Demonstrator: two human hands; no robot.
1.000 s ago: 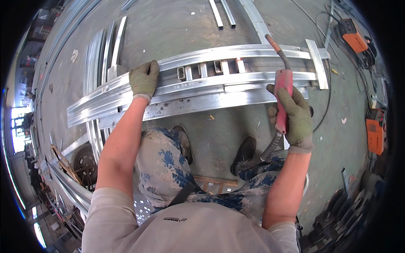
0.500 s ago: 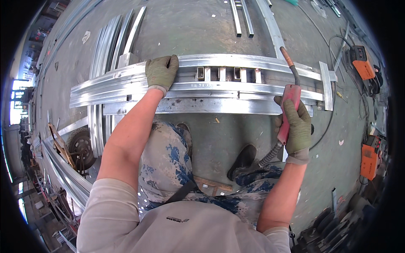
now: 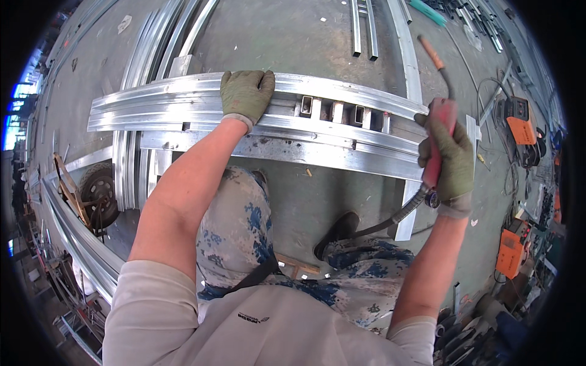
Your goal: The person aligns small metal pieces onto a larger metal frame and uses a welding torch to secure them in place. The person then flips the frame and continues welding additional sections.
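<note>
Your green-gloved right hand (image 3: 455,160) grips a red-handled, copper-nosed welding torch (image 3: 443,114), and long silvery metal rails (image 3: 323,130) lie under your green-gloved left hand (image 3: 246,94), its grip unclear.

Bright light, white glare on metal rails (image 3: 293,125), blown-out patches far left; fisheye curvature, black corners

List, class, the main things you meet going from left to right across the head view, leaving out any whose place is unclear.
Tyred wheel, left gloved hand, short rectangular metal tubes, right gloved hand gripping the red-handled welding torch, upper orange-and-black welding machine.
</note>
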